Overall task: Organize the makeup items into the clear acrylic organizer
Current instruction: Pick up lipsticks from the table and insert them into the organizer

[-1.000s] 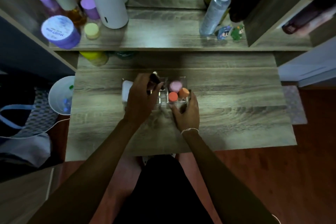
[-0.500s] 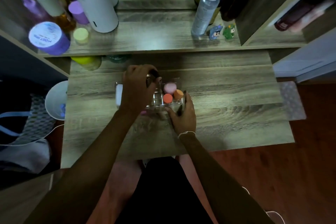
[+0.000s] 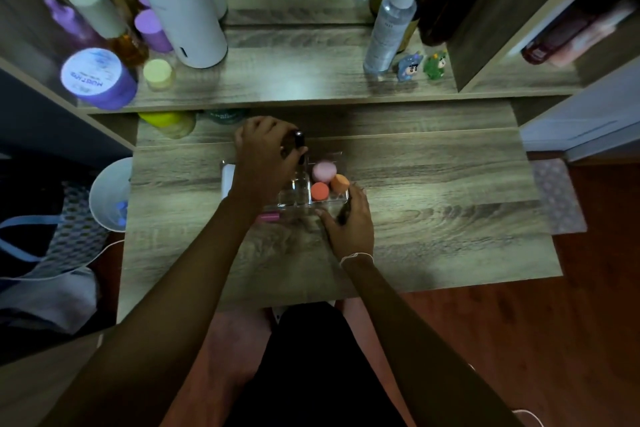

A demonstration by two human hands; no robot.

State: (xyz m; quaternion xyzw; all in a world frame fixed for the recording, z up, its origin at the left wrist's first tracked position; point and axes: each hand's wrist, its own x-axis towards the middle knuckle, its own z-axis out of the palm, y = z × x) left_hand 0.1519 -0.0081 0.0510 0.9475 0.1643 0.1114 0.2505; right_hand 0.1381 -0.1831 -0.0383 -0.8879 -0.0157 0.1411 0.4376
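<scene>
The clear acrylic organizer (image 3: 294, 192) sits mid-table. Its right compartments hold a pink sponge (image 3: 324, 172), an orange sponge (image 3: 340, 183) and a red-orange sponge (image 3: 319, 191). My left hand (image 3: 265, 156) hovers over the organizer's left back part, shut on a dark glossy tube (image 3: 298, 139) whose top pokes out of my fingers. My right hand (image 3: 348, 222) rests at the organizer's front right corner, shut on a thin dark pencil (image 3: 344, 213). A pink tube (image 3: 269, 217) lies at the organizer's front left, and a white item (image 3: 228, 180) shows at its left side.
The wooden table (image 3: 433, 201) has a raised shelf (image 3: 294, 80) behind with a white cylinder (image 3: 180, 7), purple jar (image 3: 97, 78), spray bottle (image 3: 391, 21) and two small figurines (image 3: 420, 64). A yellow jar (image 3: 169, 121) sits under the shelf. A white bin (image 3: 110, 196) stands left.
My left hand has moved a little back and up over the organizer with the dark tube. My right hand has stayed at the front right corner with the pencil.
</scene>
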